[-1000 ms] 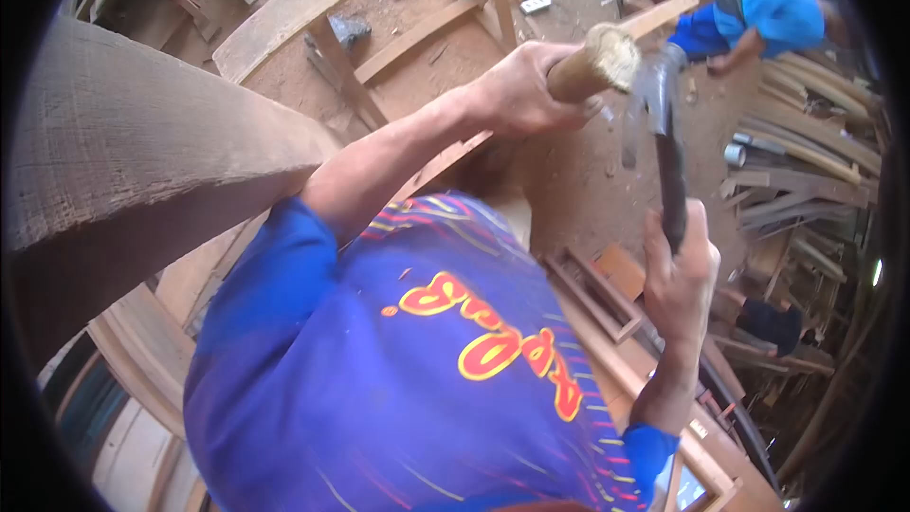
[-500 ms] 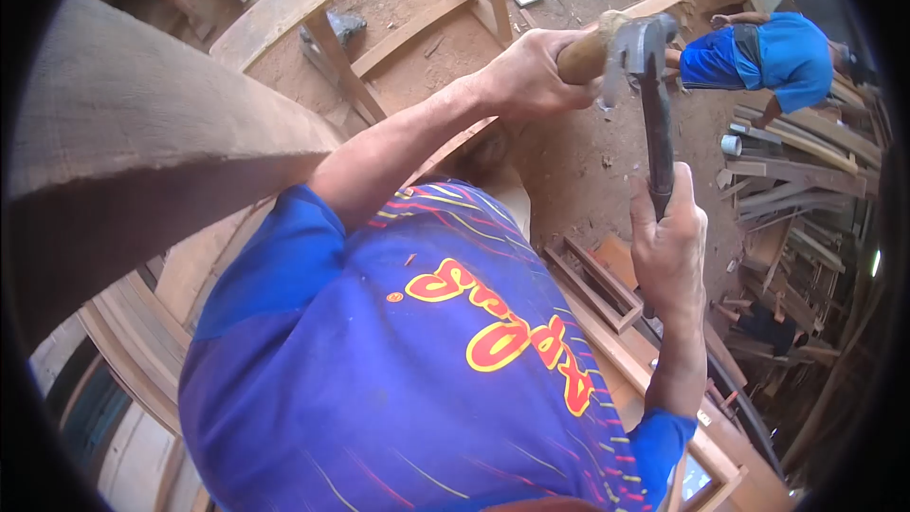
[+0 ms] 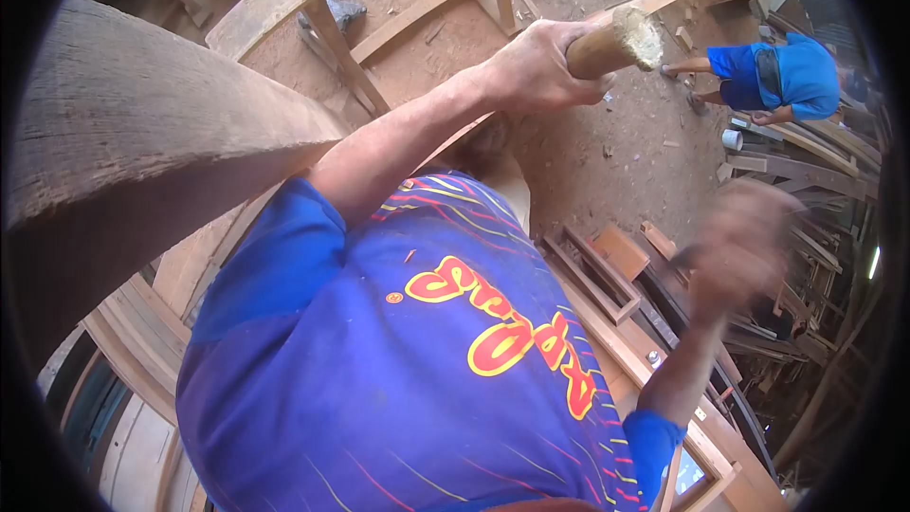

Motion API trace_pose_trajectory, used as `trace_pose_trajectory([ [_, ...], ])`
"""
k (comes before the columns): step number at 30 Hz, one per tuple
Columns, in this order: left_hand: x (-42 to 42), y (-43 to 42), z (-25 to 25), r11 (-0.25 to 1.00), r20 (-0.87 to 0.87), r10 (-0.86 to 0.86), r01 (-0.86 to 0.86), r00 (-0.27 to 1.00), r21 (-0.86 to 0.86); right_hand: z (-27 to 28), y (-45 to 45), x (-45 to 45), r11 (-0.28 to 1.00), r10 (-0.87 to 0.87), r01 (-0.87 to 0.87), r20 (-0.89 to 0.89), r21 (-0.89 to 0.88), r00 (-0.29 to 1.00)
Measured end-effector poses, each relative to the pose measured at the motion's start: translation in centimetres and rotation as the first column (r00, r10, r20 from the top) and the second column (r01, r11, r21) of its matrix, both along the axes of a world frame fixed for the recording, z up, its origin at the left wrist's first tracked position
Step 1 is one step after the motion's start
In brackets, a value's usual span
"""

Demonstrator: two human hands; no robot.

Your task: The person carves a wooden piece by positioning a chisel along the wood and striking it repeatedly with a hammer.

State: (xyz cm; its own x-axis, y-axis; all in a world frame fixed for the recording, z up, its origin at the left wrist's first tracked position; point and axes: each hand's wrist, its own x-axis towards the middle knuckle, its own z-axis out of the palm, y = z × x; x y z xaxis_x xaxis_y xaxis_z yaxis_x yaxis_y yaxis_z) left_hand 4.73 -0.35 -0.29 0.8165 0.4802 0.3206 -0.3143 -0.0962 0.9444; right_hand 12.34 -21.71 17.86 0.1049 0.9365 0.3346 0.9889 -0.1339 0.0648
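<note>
My left hand (image 3: 545, 66) is wrapped round a thick wooden handle (image 3: 602, 47). The handle's end is pale, frayed and flattened, and any blade or lower part is hidden by the hand. Off to the right, my right hand (image 3: 735, 270) is smeared by motion, apart from the handle. It is closed on the hammer, of which only a dark blur (image 3: 681, 261) shows beside the fingers; the hammer's head cannot be made out.
A large wooden beam (image 3: 171, 123) juts in from the left, close to my left arm. Wooden frames (image 3: 408, 28) stand on the dirt floor. A person in blue (image 3: 796, 76) stands at the upper right, beside stacked planks (image 3: 825, 171). A small wooden box frame (image 3: 592, 275) lies near my right side.
My right hand has swung the hammer away from the handle's end, rightward and down in the view. My left hand stays nearly in place. The person in blue has shifted posture.
</note>
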Motion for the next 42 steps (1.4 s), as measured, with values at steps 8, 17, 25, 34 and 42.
trace_pose_trajectory([
  [8,-0.5,0.0,0.3,1.0,-0.026,-0.017,0.017,1.0,-0.019,3.2,-3.1,0.6,0.899,-0.001,0.299,-0.683,0.318,0.73],
  [17,-0.3,-0.2,-0.1,1.0,0.006,0.017,-0.017,1.0,-0.006,-1.4,-0.7,-1.3,0.921,-0.372,0.389,-0.295,-0.002,0.88],
  [25,-0.3,0.2,-0.3,0.999,-0.014,0.026,-0.026,1.0,-0.019,0.0,-3.5,0.4,0.911,-0.175,0.412,-0.889,0.017,0.423],
  [34,-0.2,-0.2,-0.8,0.999,-0.051,0.02,-0.022,0.999,-0.038,3.8,0.7,1.1,0.954,0.086,-0.037,-0.153,0.298,0.984],
  [42,-0.7,0.1,-0.7,0.999,-0.038,0.032,-0.033,0.999,-0.011,0.6,-0.1,-0.7,0.945,-0.184,0.297,-0.532,0.134,0.827],
])
